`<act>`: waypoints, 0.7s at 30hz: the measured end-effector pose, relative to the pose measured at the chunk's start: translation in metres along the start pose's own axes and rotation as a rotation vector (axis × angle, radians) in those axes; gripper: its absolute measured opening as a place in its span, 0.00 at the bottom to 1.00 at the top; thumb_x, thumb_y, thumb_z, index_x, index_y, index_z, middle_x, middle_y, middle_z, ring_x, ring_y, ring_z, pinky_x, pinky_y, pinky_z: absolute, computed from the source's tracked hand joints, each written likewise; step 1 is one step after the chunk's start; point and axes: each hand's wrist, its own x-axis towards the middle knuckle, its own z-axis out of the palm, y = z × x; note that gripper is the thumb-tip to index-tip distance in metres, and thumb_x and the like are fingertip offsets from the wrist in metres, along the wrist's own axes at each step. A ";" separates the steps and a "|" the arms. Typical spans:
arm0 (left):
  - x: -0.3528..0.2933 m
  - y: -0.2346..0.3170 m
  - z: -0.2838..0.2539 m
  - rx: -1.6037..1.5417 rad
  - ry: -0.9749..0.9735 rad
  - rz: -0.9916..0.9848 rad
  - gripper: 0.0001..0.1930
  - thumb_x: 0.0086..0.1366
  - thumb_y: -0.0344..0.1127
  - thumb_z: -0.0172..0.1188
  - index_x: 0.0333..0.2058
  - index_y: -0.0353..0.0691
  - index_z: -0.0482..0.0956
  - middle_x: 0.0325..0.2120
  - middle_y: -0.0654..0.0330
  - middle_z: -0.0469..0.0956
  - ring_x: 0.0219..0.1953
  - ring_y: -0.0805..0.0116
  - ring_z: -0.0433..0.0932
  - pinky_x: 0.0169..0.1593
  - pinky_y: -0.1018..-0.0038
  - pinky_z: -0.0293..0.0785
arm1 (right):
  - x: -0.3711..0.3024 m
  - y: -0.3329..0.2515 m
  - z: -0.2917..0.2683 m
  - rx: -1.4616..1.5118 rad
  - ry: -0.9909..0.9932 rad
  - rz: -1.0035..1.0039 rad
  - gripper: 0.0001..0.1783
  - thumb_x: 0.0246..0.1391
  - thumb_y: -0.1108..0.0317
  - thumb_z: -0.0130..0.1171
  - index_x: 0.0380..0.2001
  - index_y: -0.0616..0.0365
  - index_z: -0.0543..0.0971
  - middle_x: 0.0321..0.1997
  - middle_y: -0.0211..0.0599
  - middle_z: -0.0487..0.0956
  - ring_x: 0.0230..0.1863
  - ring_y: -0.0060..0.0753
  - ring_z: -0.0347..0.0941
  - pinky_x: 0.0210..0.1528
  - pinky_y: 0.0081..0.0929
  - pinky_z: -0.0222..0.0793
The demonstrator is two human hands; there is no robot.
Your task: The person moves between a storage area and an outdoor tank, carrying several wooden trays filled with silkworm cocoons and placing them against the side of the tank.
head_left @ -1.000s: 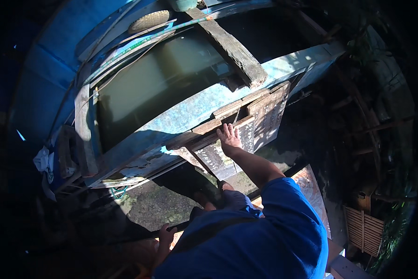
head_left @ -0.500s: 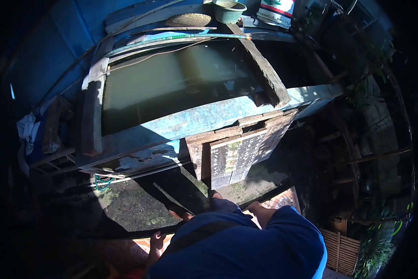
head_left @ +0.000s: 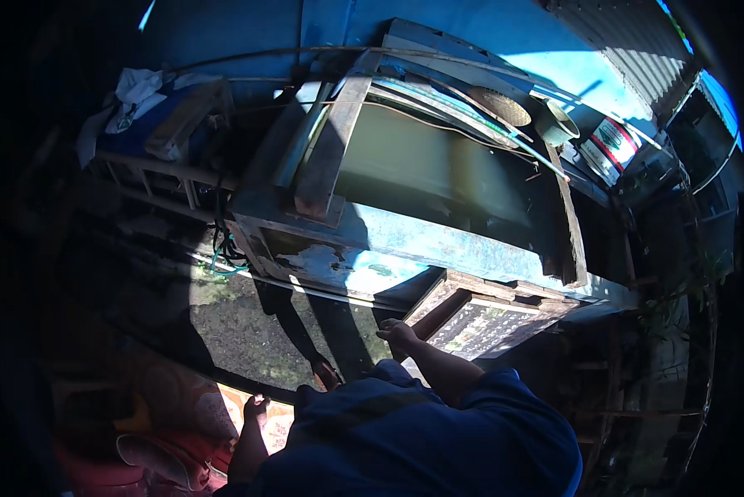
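Observation:
My right hand (head_left: 398, 333) reaches forward beside wooden boards (head_left: 480, 329) that lean against the front of a blue water tank (head_left: 438, 238). Its fingers are loosely bent and apart, and no object shows in them; whether they touch the board edge I cannot tell. My left hand (head_left: 257, 410) hangs low at my left side over patterned orange tiles (head_left: 282, 422), its fingers slightly curled with nothing visible in them. Murky greenish water fills the tank. A wooden beam (head_left: 332, 153) crosses its left end, and another beam (head_left: 567, 219) lies across the right.
Behind the tank are a woven tray (head_left: 500, 107), a grey-green basin (head_left: 556, 123) and a white-and-red sack (head_left: 611, 150). White cloth (head_left: 136, 95) lies at the far left. A green hose (head_left: 227, 267) hangs near the tank's left corner. A red chair (head_left: 169, 455) stands low on the left.
My view has turned left, so the tank appears shifted right and tilted. My right arm has stretched forward to the leaning boards. My left hand still hangs low.

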 end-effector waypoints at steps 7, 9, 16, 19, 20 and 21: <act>-0.050 -0.012 -0.018 0.074 0.145 -0.177 0.28 0.52 0.43 0.70 0.49 0.36 0.75 0.26 0.58 0.78 0.19 0.75 0.72 0.23 0.77 0.67 | 0.038 -0.078 0.034 -0.203 -0.217 -0.125 0.27 0.48 0.53 0.64 0.49 0.55 0.76 0.43 0.48 0.79 0.37 0.42 0.78 0.42 0.35 0.73; -0.079 -0.014 -0.019 0.011 0.181 -0.272 0.28 0.52 0.44 0.69 0.50 0.38 0.74 0.22 0.59 0.78 0.20 0.73 0.73 0.25 0.76 0.69 | 0.076 -0.030 0.053 -0.382 -0.297 -0.156 0.29 0.45 0.49 0.64 0.48 0.54 0.77 0.43 0.46 0.80 0.40 0.41 0.77 0.45 0.34 0.71; -0.152 -0.069 -0.029 -0.284 0.417 -0.550 0.17 0.56 0.41 0.65 0.41 0.40 0.76 0.17 0.64 0.72 0.18 0.73 0.69 0.25 0.73 0.67 | 0.132 -0.052 0.069 -0.671 -0.612 0.059 0.27 0.41 0.39 0.61 0.33 0.51 0.83 0.39 0.40 0.81 0.42 0.42 0.77 0.43 0.37 0.71; -0.136 -0.091 -0.033 -0.102 0.411 -0.501 0.11 0.59 0.41 0.60 0.34 0.40 0.78 0.19 0.63 0.73 0.20 0.72 0.71 0.28 0.70 0.70 | 0.195 -0.047 0.088 -0.456 -0.550 -0.093 0.20 0.42 0.46 0.64 0.26 0.52 0.81 0.28 0.36 0.79 0.29 0.34 0.75 0.31 0.34 0.68; -0.130 -0.083 -0.041 0.076 0.387 -0.438 0.10 0.60 0.41 0.59 0.31 0.40 0.79 0.20 0.63 0.74 0.21 0.72 0.72 0.30 0.69 0.71 | 0.218 -0.056 0.104 -0.390 -0.582 -0.166 0.16 0.43 0.51 0.67 0.22 0.53 0.80 0.23 0.33 0.77 0.24 0.30 0.72 0.27 0.33 0.65; -0.120 -0.073 -0.046 0.334 0.386 -0.301 0.11 0.61 0.41 0.58 0.28 0.40 0.79 0.21 0.63 0.74 0.22 0.72 0.73 0.31 0.69 0.72 | 0.241 -0.069 0.118 -0.331 -0.614 -0.239 0.15 0.43 0.55 0.69 0.19 0.53 0.79 0.18 0.29 0.75 0.18 0.27 0.68 0.22 0.32 0.62</act>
